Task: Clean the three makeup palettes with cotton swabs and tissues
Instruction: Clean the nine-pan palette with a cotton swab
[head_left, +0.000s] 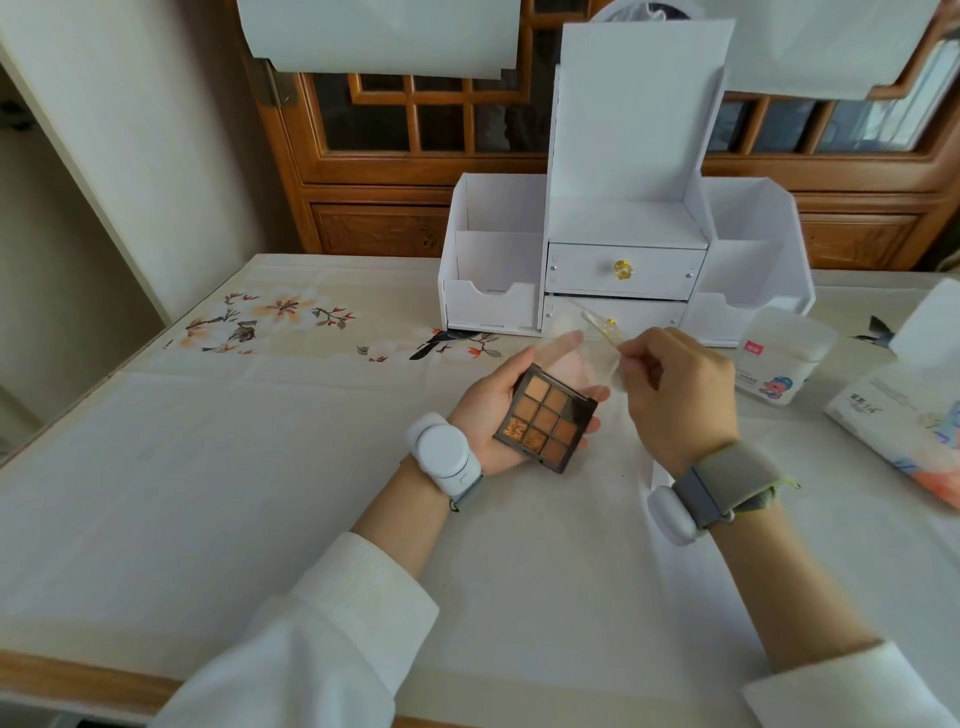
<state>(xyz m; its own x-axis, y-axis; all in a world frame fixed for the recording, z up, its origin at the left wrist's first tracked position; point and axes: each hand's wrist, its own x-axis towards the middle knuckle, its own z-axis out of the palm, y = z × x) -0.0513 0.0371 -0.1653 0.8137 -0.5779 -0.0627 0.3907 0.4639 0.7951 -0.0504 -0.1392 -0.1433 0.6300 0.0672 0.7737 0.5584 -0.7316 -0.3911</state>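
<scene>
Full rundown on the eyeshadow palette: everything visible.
The palette is square, with a dark frame around nine pans in a three-by-three grid, tan to brown, one corner pan glittery. Its clear lid is swung open. It lies tilted in the left hand, above the table; the right hand pinches the lid's edge.

The tissue pack (898, 421) is cut off by the right edge, and the clear palette lid (597, 358) is blurred.

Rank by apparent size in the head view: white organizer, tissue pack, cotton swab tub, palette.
1. white organizer
2. tissue pack, though the frame edge cuts it off
3. cotton swab tub and palette look alike; the palette is nearer the camera, so I will not rank them.
</scene>
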